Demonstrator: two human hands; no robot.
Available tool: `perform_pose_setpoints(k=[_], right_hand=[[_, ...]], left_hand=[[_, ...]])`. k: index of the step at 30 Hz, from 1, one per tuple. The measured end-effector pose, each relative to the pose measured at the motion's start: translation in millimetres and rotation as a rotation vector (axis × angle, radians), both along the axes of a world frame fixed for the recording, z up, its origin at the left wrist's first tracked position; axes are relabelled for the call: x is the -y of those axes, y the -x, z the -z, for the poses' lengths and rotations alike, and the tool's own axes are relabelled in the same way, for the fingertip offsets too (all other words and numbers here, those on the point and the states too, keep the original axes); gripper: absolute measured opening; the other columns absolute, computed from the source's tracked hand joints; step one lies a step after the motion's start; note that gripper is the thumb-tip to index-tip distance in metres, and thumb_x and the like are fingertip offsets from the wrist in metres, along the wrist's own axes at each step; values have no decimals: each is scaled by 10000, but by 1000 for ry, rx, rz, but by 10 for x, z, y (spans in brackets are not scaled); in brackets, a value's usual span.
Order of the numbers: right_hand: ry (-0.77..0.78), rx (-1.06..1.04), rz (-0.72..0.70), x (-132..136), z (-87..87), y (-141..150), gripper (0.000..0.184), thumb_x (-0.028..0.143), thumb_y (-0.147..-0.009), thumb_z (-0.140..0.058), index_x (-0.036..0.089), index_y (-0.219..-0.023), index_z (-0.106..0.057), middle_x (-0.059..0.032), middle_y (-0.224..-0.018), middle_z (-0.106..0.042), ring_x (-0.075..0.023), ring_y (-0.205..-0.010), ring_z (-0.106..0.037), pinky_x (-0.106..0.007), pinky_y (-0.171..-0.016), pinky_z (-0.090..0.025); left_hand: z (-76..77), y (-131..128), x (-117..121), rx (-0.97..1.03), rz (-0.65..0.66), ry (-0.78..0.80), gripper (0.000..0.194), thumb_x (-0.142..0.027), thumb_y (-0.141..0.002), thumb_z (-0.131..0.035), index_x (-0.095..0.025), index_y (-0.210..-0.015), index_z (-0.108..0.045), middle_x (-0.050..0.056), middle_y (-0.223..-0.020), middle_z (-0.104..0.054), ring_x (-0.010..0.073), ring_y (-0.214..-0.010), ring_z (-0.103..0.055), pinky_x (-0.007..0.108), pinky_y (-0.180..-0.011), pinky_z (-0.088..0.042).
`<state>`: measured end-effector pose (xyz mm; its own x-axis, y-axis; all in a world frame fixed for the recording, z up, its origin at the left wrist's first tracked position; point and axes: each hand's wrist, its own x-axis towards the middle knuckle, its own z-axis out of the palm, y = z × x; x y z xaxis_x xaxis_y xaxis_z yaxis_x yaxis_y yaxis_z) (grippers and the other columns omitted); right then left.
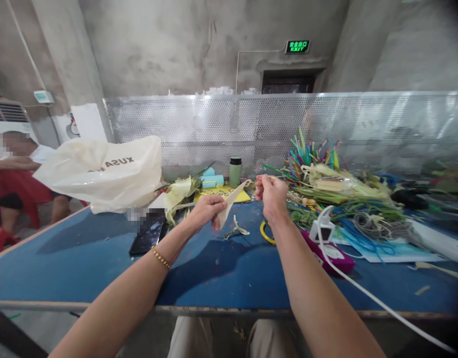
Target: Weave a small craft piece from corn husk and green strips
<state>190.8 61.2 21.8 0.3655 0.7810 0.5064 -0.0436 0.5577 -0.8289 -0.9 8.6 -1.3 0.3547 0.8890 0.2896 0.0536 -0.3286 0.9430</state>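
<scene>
My left hand [207,211] is closed on the wide end of a pale, pointed strip of corn husk [233,200], held above the blue table [210,283]. The strip narrows up and to the right, its curled tip close to my right hand [272,196]. That hand is raised with its fingers pinched together; what they hold, if anything, is too small to make out. Under the husk lie torn husk scraps [236,228]. A yellow ring [265,233], perhaps a tape roll, lies partly hidden by my right forearm.
Left are a dark phone or tablet [149,236] and a white plastic bag [113,174]. A green bottle [235,172] stands behind. Bundled husks [341,186], coloured stems [311,154], cords [374,226] and a magenta box [335,258] with a white cable crowd the right. A person sits far left.
</scene>
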Motion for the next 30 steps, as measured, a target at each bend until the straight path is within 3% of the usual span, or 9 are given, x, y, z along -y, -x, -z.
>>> perform_pose_setpoints(k=[4, 7, 10, 14, 17, 22, 24, 26, 30], right_hand=[[-21, 320, -55, 72, 16, 49, 389, 548, -804, -576, 166, -874, -603, -26, -699, -617, -90, -441, -492, -213, -374, -341], [-70, 561, -111, 105, 12, 10, 254, 419, -807, -600, 170, -850, -628, 6, -592, -580, -109, -447, -498, -227, -430, -372], [-83, 813, -27, 78, 15, -58, 152, 262, -814, -541, 175, -732, -636, 11, -516, -554, -129, -479, -523, -244, -517, -401], [-94, 1045, 100, 6, 35, -82, 156, 172, -776, -543, 178, -639, -615, -43, -611, -638, -165, -623, -588, -268, -643, -425], [-92, 983, 189, -8, 60, -28, 146, 163, -758, -546, 174, -623, -601, -70, -657, -657, -180, -654, -603, -283, -664, -439], [75, 420, 49, -33, 104, 6, 150, 277, -794, -516, 170, -730, -600, -3, -550, -562, -136, -419, -520, -255, -437, -411], [81, 318, 85, -68, 111, -55, 166, 312, -797, -533, 168, -744, -594, 1, -555, -556, -130, -402, -512, -253, -423, -410], [93, 388, 189, -96, 115, -142, 223, 359, -813, -546, 168, -715, -602, -27, -570, -582, -146, -445, -545, -267, -462, -426], [197, 917, 460, -87, 130, -250, 275, 374, -819, -592, 164, -671, -687, -157, -764, -675, -267, -788, -647, -350, -691, -451]], left_hand=[[-21, 14, 12, -55, -42, -3, 231, -311, -811, -589, -168, -653, -500, -30, -417, -498, 117, -299, -514, 182, -315, -350], [-44, 43, 9, -105, -72, -5, 223, -301, -808, -588, -169, -644, -514, -39, -396, -470, 113, -285, -496, 176, -299, -314], [-54, 125, -38, -102, -104, -30, 259, -290, -792, -615, -172, -590, -503, -50, -394, -436, 88, -264, -447, 175, -282, -265], [-49, 232, -101, -94, -120, -9, 301, -285, -761, -666, -175, -542, -491, -67, -377, -373, 62, -249, -385, 173, -281, -230], [-48, 232, -95, -142, -77, 5, 277, -270, -755, -669, -174, -548, -512, -66, -378, -368, 68, -254, -390, 178, -280, -217], [-61, 190, -56, -143, -14, -5, 225, -255, -781, -639, -173, -588, -557, -53, -391, -406, 73, -252, -399, 187, -282, -220], [-63, 205, -62, -126, -45, 4, 229, -237, -780, -639, -171, -579, -552, -52, -378, -403, 72, -250, -395, 185, -284, -228], [-61, 228, -81, -94, -106, 22, 247, -225, -779, -638, -168, -564, -531, -51, -363, -403, 80, -250, -409, 184, -286, -241], [-53, 241, -124, 25, -218, 88, 241, -216, -807, -604, -162, -596, -500, -9, -382, -502, 124, -307, -517, 188, -329, -343]])
